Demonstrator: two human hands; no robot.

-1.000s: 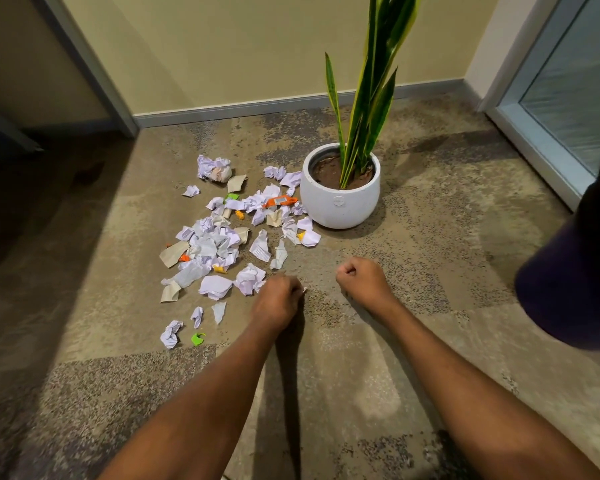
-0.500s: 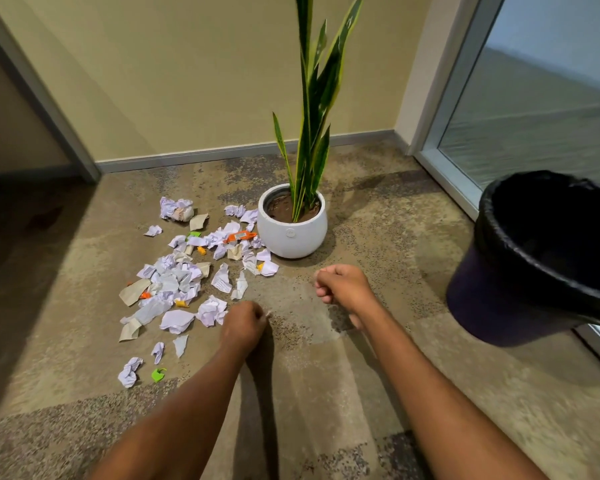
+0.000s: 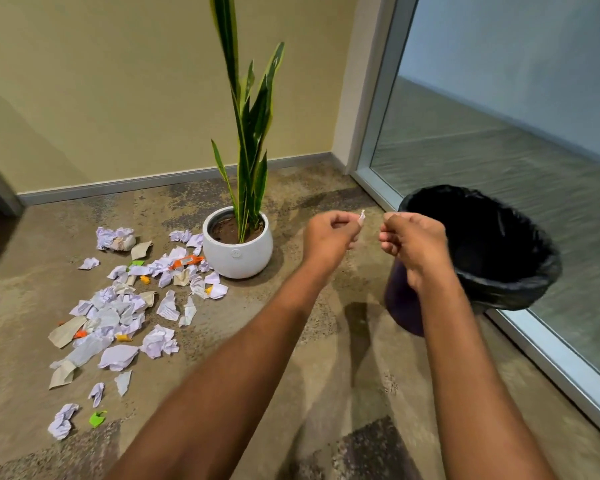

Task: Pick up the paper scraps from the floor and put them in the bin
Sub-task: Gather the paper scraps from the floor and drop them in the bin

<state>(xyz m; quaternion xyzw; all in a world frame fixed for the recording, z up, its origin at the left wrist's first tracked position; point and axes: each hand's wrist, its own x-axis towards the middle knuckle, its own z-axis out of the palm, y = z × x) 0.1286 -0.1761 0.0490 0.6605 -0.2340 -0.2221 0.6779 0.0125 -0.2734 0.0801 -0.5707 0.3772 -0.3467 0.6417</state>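
Several crumpled white, tan, orange and green paper scraps (image 3: 125, 306) lie scattered on the carpet at the left. A dark bin (image 3: 520, 282) lined with a black bag stands at the right by the glass wall. My left hand (image 3: 329, 237) is raised in the middle, pinching a small paper scrap (image 3: 362, 217) whose tip sticks up from my fingers. My right hand (image 3: 413, 240) is fisted just left of the bin's rim, in front of it; whether it holds anything is hidden.
A white pot (image 3: 238, 252) with a tall snake plant (image 3: 250, 133) stands between the scraps and my hands. A yellow wall runs along the back. A glass wall with a metal frame (image 3: 551, 368) borders the right side behind the bin.
Both hands have risen from the floor and moved right toward the bin, the left one carrying a small scrap. My view has swung right and up, bringing the whole bin into sight.
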